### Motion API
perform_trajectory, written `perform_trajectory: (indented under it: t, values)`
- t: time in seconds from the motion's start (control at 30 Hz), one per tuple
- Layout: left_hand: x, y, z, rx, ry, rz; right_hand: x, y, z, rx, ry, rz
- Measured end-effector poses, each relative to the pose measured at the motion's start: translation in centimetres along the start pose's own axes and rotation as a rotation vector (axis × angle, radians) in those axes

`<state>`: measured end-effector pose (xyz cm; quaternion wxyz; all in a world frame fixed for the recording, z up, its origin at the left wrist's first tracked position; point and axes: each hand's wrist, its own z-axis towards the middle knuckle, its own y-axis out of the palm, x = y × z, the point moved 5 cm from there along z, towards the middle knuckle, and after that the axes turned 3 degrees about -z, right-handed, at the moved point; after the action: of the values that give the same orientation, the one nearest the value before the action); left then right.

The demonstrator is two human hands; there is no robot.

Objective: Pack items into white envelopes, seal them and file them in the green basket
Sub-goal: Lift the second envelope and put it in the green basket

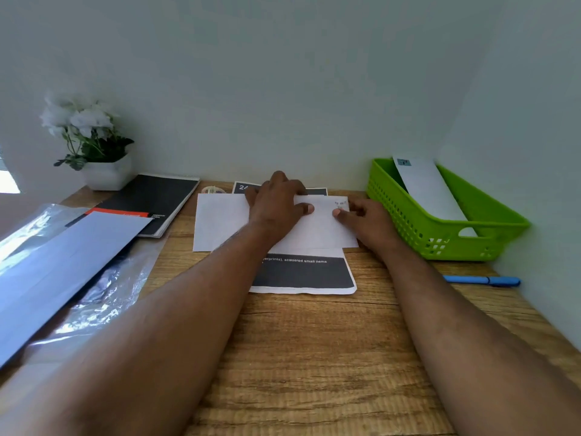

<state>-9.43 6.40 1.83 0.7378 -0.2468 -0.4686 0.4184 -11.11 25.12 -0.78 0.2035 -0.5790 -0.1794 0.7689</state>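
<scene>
A white envelope (220,221) lies flat on the wooden desk, on top of a black-and-white printed sheet (305,275). My left hand (278,199) rests flat on the envelope's middle, thumb pointing right. My right hand (366,217) presses its thumb tip on a small stamp (341,205) at the envelope's top right corner; its other fingers are curled beside the edge. The green basket (478,240) stands at the right against the wall, with one stamped white envelope (427,187) leaning inside it.
A pack of white envelopes (63,265) on clear plastic wrap lies at the left. Behind it are a black notebook (157,199) and a white flower pot (107,174). A roll of tape (213,190) sits near the wall. A blue pen (481,281) lies at the right.
</scene>
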Motion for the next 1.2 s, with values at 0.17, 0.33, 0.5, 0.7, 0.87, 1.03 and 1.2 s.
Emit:
perform_trajectory:
  t: [0.17, 0.33, 0.5, 0.7, 0.87, 1.03, 1.2]
  values:
    - [2.4, -3.3, 0.6, 0.130, 0.079, -0.104, -1.6, -0.8, -0.4, 0.135, 0.153, 0.666]
    - [4.2, -8.0, 1.0, 0.271, 0.065, -0.300, -3.5, -1.0, -1.3, 0.177, 0.135, 1.032]
    - [3.7, -12.0, 1.3, 0.482, -0.068, -0.789, -6.3, -0.3, -2.1, 0.100, 0.050, 1.012]
    - [4.2, -11.4, 0.7, 0.478, -0.179, -1.162, -7.9, 2.4, -2.9, 0.038, 0.060, 0.823]
    - [5.2, -10.6, 0.5, 0.393, -0.164, -1.305, -8.5, -0.7, -2.8, 0.232, -0.042, 0.861]
    - [6.7, -9.4, 0.4, 0.209, -0.104, -1.311, -9.0, -5.6, -2.4, 0.444, -0.123, 0.867]
    - [8.8, -4.8, -0.3, 0.010, -0.122, -1.298, -8.7, -12.5, -0.5, 0.551, -0.155, 0.774]
